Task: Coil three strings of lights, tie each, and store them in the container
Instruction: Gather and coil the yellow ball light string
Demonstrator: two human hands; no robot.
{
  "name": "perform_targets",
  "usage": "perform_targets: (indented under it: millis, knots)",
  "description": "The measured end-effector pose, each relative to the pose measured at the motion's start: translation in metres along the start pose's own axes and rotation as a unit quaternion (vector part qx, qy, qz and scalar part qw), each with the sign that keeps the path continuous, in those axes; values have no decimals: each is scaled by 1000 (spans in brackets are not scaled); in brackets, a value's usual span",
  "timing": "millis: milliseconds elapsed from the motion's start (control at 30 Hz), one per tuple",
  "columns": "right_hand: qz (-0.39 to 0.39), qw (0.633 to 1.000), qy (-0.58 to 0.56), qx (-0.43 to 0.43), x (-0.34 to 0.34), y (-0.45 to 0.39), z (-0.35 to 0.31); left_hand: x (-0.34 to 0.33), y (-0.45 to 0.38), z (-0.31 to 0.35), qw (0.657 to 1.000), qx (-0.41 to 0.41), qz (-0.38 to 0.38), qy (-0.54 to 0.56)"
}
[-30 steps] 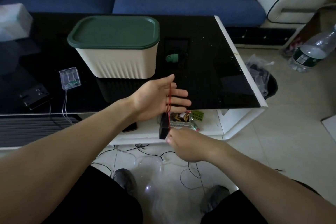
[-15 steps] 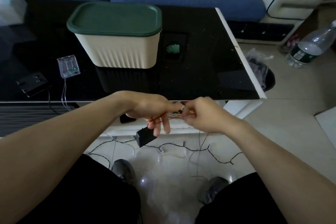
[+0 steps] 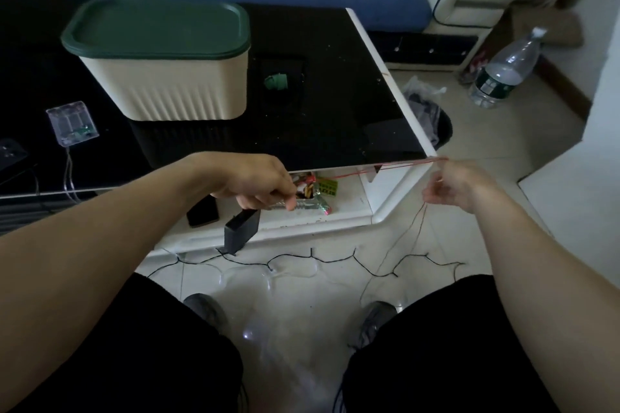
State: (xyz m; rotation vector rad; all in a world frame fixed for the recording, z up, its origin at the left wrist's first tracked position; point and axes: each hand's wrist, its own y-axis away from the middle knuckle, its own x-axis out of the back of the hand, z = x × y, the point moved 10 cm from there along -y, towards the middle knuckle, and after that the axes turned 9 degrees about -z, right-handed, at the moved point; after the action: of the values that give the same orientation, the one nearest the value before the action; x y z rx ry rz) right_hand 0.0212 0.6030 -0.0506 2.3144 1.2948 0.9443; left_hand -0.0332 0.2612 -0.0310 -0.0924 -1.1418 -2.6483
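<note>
Below the glossy black bench (image 3: 335,117) edge, the left hand (image 3: 255,183) pinches a thin red wire (image 3: 396,167) stretched taut to the right hand's (image 3: 453,186) pinching fingers (image 3: 436,179).

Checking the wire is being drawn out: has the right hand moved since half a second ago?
Yes. The right hand has swung out rightward, from beside the left hand to past the table's right corner.

No text is readable; the bottle (image 3: 503,74) label is too blurred
</note>
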Motion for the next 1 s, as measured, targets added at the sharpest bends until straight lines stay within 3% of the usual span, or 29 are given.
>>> perform_targets:
  millis: [100, 200, 267, 333, 500, 667, 767, 900, 1000]
  knots:
    - [92, 992, -86, 24, 37, -4, 5, -4, -8, 7, 1000, -8, -2, 7]
    - [208, 970, -53, 111, 67, 9, -12, -7, -18, 14, 1000, -21, 3, 17]
    - [222, 962, -47, 154, 72, 17, -25, -5, -24, 20, 998, -37, 25, 36]
    - [195, 969, 3, 151, 69, 17, -31, -2, -29, 28, 995, -59, 49, 64]
    - [14, 992, 104, 68, 39, 16, -18, -3, -43, 53, 982, -104, 58, 146]
    - [-8, 997, 64, 40, 64, 19, -3, -5, -50, 76, 961, -139, 66, 229]
    - [8, 995, 101, -1, 87, 19, 27, -2, -47, 80, 950, -154, 97, 254]
    - [64, 997, 31, 6, 108, 22, 58, -12, -45, 70, 957, -139, 108, 232]
    - [5, 999, -8, 35, 91, 27, 61, -22, -48, 63, 970, -115, 98, 192]
